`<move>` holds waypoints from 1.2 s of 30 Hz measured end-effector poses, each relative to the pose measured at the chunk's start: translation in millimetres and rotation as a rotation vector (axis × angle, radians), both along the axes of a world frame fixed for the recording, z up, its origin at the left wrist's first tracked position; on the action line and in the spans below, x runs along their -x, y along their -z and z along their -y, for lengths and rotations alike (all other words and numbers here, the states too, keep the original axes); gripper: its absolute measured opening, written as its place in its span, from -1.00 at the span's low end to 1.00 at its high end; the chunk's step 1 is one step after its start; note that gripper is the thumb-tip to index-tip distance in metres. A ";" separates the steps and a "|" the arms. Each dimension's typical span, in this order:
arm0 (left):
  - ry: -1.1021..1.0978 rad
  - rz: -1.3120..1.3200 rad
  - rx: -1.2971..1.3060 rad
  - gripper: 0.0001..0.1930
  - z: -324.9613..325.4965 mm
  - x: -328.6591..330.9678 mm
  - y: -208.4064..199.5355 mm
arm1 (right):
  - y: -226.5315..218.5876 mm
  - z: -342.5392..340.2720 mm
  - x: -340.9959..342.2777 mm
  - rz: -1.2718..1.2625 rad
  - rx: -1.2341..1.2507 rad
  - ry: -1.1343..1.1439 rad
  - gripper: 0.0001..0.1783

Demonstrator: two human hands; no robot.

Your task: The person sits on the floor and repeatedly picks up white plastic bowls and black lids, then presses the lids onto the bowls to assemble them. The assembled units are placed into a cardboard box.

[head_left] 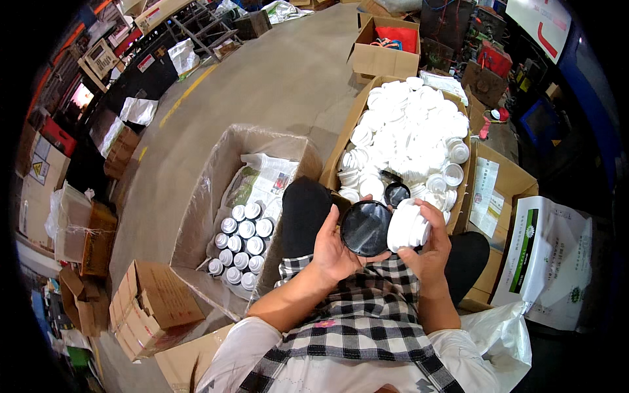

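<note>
Over my lap, my left hand [333, 247] grips a shiny black round lid [364, 229] by its edge, its flat face turned up. My right hand [429, 247] has its fingers wrapped round a white stepped plastic cap [407, 226], held on its side right beside the black lid. Just beyond both hands, a smaller black round piece [396, 194] lies among a heap of white plastic caps [413, 131] in a cardboard box. To the left, several white caps with dark bases [246, 229] stand in rows inside a plastic-lined carton [187, 229].
Newspaper [268, 180] lines part of the left carton. Beyond the heap stands an open box [386, 59] with something red inside. At right are another open carton [508, 170] and a white printed sack [547, 262]. A closed cardboard box [154, 308] sits at lower left.
</note>
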State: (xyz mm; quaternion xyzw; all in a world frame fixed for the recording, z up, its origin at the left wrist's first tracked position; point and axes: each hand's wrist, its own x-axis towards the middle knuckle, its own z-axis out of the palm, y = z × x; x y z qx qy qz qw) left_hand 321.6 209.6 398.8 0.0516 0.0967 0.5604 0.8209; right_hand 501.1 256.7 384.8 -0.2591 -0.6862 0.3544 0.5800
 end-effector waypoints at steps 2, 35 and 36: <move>-0.017 0.031 -0.076 -0.43 2.8 1.3 -2.9 | -18.9 7.9 2.1 0.143 -0.084 0.037 -0.28; -0.297 -0.597 -0.348 -0.33 7.2 -11.8 7.2 | -17.3 12.3 25.2 0.366 -0.251 0.021 -0.25; -0.315 -0.732 -0.369 -0.30 8.4 -11.2 7.5 | -14.3 11.2 26.3 0.375 -0.257 0.020 -0.24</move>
